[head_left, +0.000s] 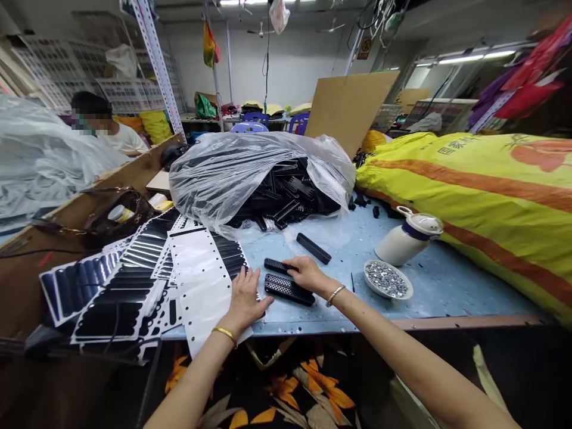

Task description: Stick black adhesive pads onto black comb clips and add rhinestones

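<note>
My right hand (309, 275), a silver bangle at its wrist, has its fingers closed on one end of a narrow black perforated plastic piece (276, 266). Just in front of it lies a wider black plastic piece (289, 289) with a grid of holes. My left hand (245, 301) rests with fingers spread on the edge of a white backing sheet (201, 280), left of both pieces. A third black piece (313, 248) lies alone farther back. Behind it, a clear plastic bag (210, 173) spills many similar black parts (290, 190).
A white bowl (388, 280) of small metal parts and a lidded white mug (404, 241) stand right. A large yellow sack (482, 179) fills the right side. Sheets of black stickers (116, 310) and a brown handbag (120, 214) lie left. Another person (127, 138) sits beyond the partition.
</note>
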{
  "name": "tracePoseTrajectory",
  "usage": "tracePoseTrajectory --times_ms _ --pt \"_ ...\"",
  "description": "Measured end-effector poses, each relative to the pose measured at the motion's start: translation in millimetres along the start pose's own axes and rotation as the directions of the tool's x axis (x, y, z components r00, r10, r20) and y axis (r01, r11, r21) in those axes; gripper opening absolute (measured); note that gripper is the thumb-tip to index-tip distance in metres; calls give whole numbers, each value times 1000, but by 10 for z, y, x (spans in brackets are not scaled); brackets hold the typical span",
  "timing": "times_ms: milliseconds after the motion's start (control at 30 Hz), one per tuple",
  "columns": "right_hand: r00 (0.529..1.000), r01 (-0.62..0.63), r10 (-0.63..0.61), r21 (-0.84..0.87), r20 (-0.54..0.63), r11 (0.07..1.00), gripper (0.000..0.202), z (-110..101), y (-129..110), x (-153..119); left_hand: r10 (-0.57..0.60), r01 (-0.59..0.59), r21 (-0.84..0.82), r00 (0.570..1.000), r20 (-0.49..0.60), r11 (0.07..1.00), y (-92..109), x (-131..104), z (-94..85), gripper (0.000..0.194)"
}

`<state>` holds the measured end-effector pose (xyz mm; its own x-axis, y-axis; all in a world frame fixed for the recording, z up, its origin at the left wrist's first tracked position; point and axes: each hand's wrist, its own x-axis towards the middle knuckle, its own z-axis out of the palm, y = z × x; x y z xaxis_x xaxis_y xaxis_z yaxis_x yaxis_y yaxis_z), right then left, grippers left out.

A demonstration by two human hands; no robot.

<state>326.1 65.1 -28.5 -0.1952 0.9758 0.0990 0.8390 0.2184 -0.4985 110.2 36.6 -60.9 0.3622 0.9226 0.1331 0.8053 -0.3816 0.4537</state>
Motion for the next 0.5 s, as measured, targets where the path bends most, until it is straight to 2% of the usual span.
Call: tracePoseTrajectory --times_ms 100,200,267,300,367,433,500 --pt "1000 8 -8 100 -3 995 31 -7 23 -155 -34 37 -43 997 74 998 29 34 -134 83" --pt "995 -24 42 192 -90 981 27 -68 101 -291 0 11 -137 996 86 990 30 71 -268 83" --pt "978 -70 114 238 -176 969 31 -107 179 -390 14 2 -312 999 48 950 25 117 -318 74" --pt "962 -99 162 271 -221 957 36 -112 218 -443 -2 8 -439 1000 14 898 30 153 -324 67" --pt "897 -156 296 392 -329 907 48 -75 269 -540 -85 29 -692 995 -47 721 69 246 -292 52" --pt "809 -178 423 514 -409 839 56 31 264 -598 -183 47 -825 981 -70 563 147 353 -206 46" --pt "754 -180 478 559 -450 809 58 181 206 -591 -247 75 -838 966 -73 540 240 442 -91 42"
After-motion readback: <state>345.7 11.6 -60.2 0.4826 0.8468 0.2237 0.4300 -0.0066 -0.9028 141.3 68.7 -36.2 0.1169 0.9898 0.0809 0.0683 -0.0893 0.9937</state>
